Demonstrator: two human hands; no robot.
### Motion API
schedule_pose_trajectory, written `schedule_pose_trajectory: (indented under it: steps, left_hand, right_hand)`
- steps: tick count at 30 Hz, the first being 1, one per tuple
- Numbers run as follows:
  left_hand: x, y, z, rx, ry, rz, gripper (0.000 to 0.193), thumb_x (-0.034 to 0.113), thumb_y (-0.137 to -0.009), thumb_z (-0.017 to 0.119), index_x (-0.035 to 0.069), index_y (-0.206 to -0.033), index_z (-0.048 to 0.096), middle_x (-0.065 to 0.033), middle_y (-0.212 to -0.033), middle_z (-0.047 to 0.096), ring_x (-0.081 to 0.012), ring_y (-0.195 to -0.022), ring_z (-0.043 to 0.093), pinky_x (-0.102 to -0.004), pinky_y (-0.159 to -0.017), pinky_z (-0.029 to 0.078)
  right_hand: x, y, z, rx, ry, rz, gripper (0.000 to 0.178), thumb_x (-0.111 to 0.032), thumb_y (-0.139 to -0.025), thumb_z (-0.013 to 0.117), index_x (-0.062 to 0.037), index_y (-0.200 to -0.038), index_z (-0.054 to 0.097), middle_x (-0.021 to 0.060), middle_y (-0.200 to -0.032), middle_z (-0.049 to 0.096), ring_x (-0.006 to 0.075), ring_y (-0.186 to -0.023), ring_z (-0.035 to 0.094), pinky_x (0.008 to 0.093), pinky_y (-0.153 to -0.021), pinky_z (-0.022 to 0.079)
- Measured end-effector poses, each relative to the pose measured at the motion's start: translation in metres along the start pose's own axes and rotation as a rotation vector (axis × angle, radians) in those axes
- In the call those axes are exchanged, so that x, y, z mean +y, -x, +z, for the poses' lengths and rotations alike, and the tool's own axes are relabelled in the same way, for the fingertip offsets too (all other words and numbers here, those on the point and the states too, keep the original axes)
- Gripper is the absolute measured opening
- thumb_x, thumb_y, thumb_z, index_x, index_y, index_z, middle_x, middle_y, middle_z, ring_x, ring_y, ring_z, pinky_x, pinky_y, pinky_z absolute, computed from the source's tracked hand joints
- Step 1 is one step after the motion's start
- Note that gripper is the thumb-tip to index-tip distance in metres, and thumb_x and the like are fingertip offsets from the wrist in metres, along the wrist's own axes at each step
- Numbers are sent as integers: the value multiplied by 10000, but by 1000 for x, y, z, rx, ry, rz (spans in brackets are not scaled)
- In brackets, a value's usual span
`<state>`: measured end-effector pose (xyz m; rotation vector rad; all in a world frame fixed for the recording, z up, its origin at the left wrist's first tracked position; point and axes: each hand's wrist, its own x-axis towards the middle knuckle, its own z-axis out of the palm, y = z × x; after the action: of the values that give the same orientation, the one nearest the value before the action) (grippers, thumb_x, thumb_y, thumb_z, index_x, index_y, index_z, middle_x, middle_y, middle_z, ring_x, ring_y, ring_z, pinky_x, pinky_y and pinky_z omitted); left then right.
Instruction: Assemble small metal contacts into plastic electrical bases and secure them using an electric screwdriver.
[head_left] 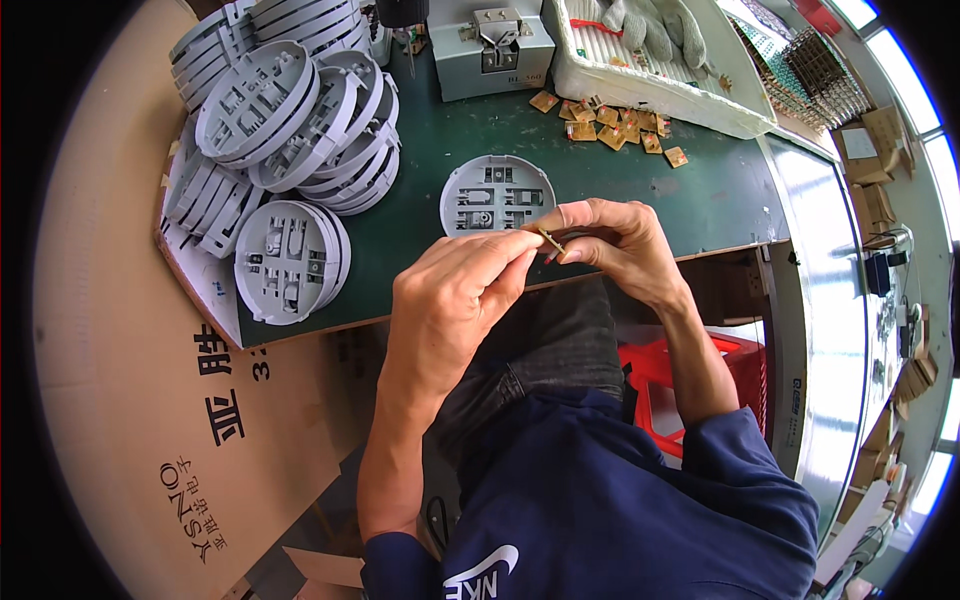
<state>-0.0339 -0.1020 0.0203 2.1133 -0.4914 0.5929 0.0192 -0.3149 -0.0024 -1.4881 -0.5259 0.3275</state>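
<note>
R grip (635, 248) near-closed, pinching sm. board (550, 240); L grip (455, 278) at its edge, can't tell if clenched. Grey base (497, 186) on desk (690, 212) just beyond, partly hidden by grips; board pile (612, 136) farther.

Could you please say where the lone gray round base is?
In the head view, the gray round base lies above center, right of the stacked bases, beyond the left hand.

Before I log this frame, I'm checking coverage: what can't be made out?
Head view:
Small board: details; nearly edge-on, partly covered by left hand and right hand.
Lone grey round base: near edge, behind the left hand.
Black tool: top, cut off by the upper picture edge.
</note>
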Motion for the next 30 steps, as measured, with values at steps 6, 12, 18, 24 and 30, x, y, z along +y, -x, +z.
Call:
schedule_pose_trajectory:
  steps: [6,12,18,24,30]
  left_hand:
    - [1,-2,1,7,-6,38,237,-14,-819,783,55,-1044,756,-83,-948,768,-214,-827,735,-307,-716,573]
    - [0,0,-2,26,-4,-102,247,30,-831,795,49,-1073,747,-81,-991,756,-206,-878,721,-320,-755,557]
    - [-5,-3,17,61,25,-47,246,70,-832,795,69,-1072,742,-56,-1040,742,-242,-931,707,-358,-811,555]
    - [-15,6,14,173,-169,-117,666,361,-780,840,24,-1298,591,-172,-1288,593,-360,-1186,565,-456,-992,469]
    - [-28,9,39,100,-355,-164,1195,638,-686,834,-123,-1464,341,-296,-1411,440,-449,-1278,458,-542,-1083,389]
  right_hand:
    - [9,-2,-3,-9,-104,-4,318,-89,-882,759,10,-1179,701,121,-1156,734,167,-1021,698,327,-921,577]
    - [14,-4,-11,7,-314,-65,336,-122,-893,763,-3,-1190,659,192,-1222,696,295,-1145,683,447,-1046,538]
    - [16,-3,-11,25,-324,-74,367,-143,-894,773,-8,-1210,644,181,-1226,693,303,-1177,668,462,-1071,520]
    - [-6,-26,-13,161,196,-110,325,-82,-915,737,22,-1216,671,111,-1183,715,199,-1098,678,367,-989,549]
    - [-24,-67,-4,18,874,-224,325,-113,-878,739,-7,-1181,690,171,-1146,719,327,-1059,704,381,-911,550]
